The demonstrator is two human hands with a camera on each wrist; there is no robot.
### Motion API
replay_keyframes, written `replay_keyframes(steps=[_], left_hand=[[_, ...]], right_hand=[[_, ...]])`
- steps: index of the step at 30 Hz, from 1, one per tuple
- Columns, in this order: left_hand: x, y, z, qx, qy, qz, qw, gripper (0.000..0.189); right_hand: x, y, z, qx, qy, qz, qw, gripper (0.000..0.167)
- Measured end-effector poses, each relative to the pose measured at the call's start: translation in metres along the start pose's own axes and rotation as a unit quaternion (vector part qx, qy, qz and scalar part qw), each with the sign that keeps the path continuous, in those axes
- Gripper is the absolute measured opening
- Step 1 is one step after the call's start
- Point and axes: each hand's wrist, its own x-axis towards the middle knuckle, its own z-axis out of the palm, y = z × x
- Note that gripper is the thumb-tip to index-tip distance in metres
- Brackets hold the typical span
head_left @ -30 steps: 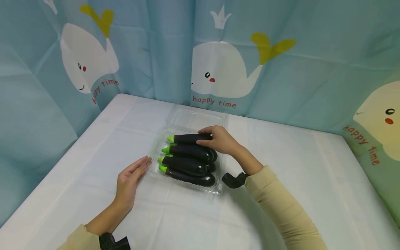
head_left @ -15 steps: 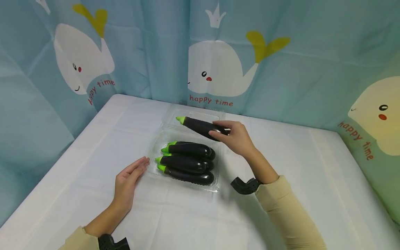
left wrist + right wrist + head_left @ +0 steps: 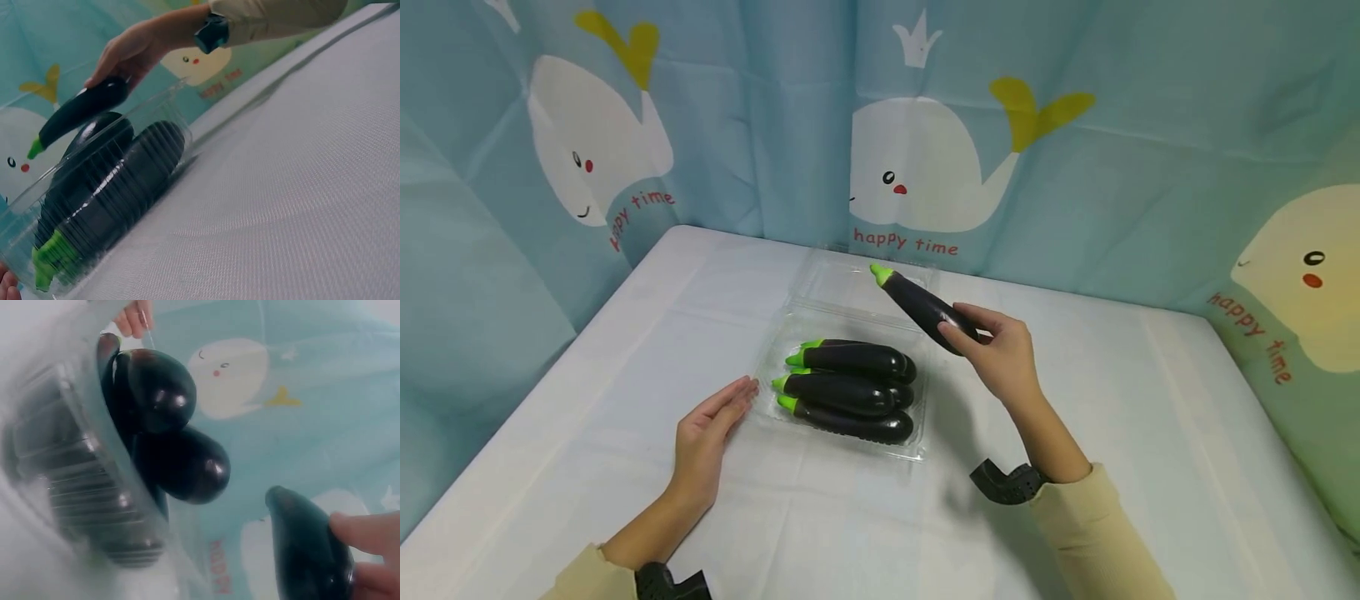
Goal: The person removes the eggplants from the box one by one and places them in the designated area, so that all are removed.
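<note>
My right hand grips an eggplant by its thick end, raised above the right side of the clear plastic container. Its green stem points up and to the left, over the container's open lid. Several more dark eggplants are heaped in the container, green stems toward the left. My left hand rests at the container's left wall, its fingers straight and touching the rim. In the left wrist view the held eggplant hangs above the container's edge.
A white cloth covers the table. Behind it hangs a blue curtain printed with whales. A black wrist camera sits on my right wrist, another camera on the left.
My right hand has lifted one eggplant out of the container, carried it to the right and tilted its stem upward. My left hand stays at the container's side.
</note>
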Motion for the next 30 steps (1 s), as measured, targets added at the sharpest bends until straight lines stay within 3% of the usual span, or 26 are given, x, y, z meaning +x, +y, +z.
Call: replay_keyframes(steps=[5, 9, 12, 21, 30], left_hand=[[-0.001, 0.000, 0.000, 0.000, -0.007, 0.003, 1.0000, 0.035], [0.000, 0.001, 0.000, -0.005, -0.008, 0.005, 0.9999, 0.035], [0.000, 0.001, 0.001, -0.007, -0.007, 0.006, 0.9999, 0.035], [-0.001, 0.002, 0.002, -0.013, -0.001, 0.003, 0.9999, 0.036], [-0.001, 0.000, 0.001, -0.018, -0.001, 0.004, 0.9998, 0.036]], right_hand=[[-0.017, 0.006, -0.006, 0.007, 0.059, 0.009, 0.9982, 0.040], [-0.033, 0.014, -0.008, 0.023, 0.129, 0.022, 0.9911, 0.037], [-0.041, 0.018, -0.010, 0.023, 0.154, 0.032, 0.9872, 0.036], [-0.050, 0.025, -0.013, -0.052, 0.188, 0.078, 0.9777, 0.041], [-0.049, 0.045, -0.010, -0.106, 0.158, 0.083, 0.9782, 0.040]])
